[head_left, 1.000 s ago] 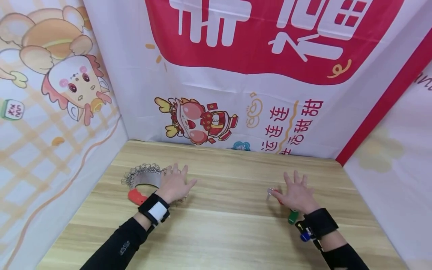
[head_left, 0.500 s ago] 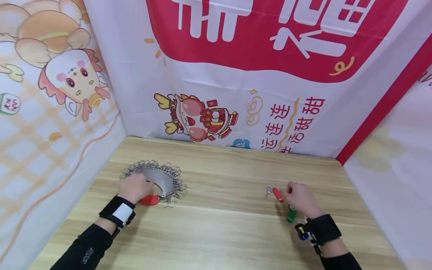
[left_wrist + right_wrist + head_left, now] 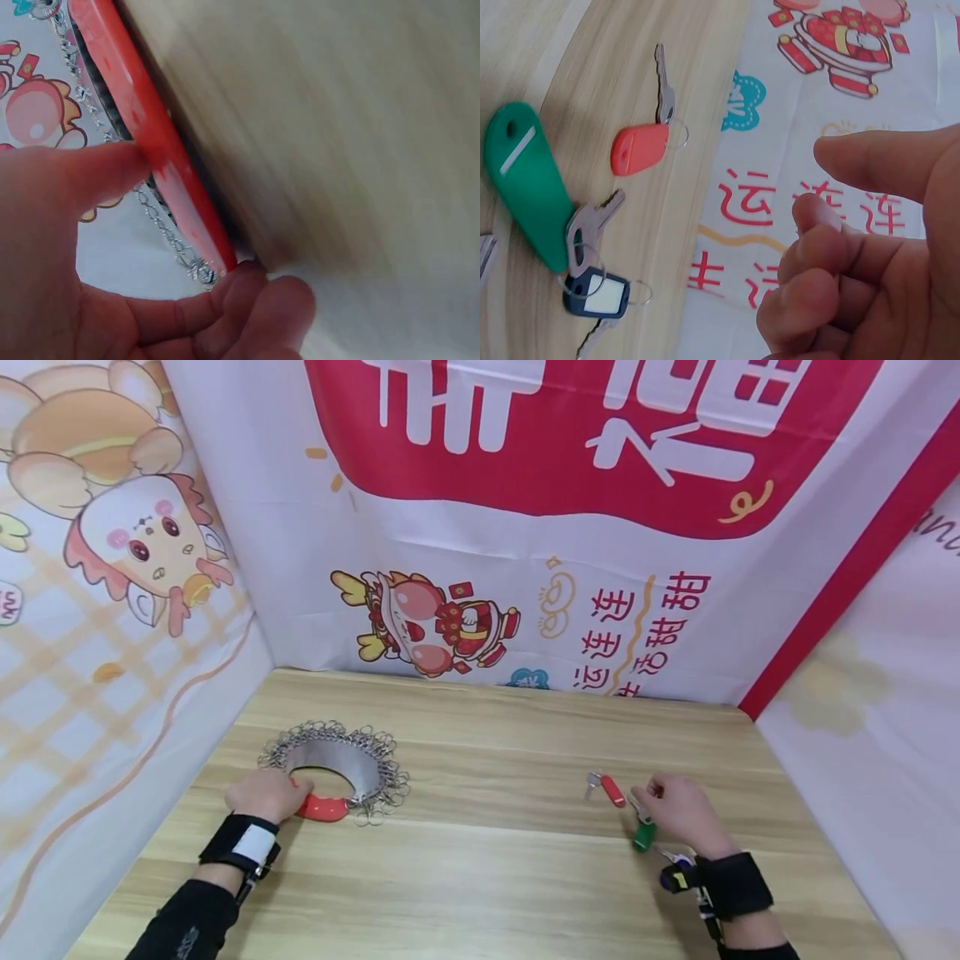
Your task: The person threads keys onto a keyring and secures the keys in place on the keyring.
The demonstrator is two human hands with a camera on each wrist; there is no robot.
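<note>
On the table's left lies a curved metal plate (image 3: pixel 345 758) edged with small wire rings. Its red handle (image 3: pixel 324 810) faces the near side. My left hand (image 3: pixel 258 795) holds the handle's left end; in the left wrist view the thumb (image 3: pixel 112 169) lies against the handle's side and the fingers curl at its end. On the right, my right hand (image 3: pixel 681 810) is loosely curled beside several tagged keys, thumb and index finger apart, nothing between them. A red-tagged key (image 3: pixel 639 148), a green tag (image 3: pixel 529 180) with a key and a dark tag with white label (image 3: pixel 604 295) lie nearby.
A blue tag (image 3: pixel 677 875) with a key shows beside the right wristband. The wooden table (image 3: pixel 480 860) ends at a white printed cloth backdrop (image 3: pixel 442 543) behind, with more cloth walls at left and right.
My left hand, spread over the plate's right part a second ago, has moved left onto the handle. My right hand's spread fingers have curled, and it has shifted slightly right, uncovering more of the keys.
</note>
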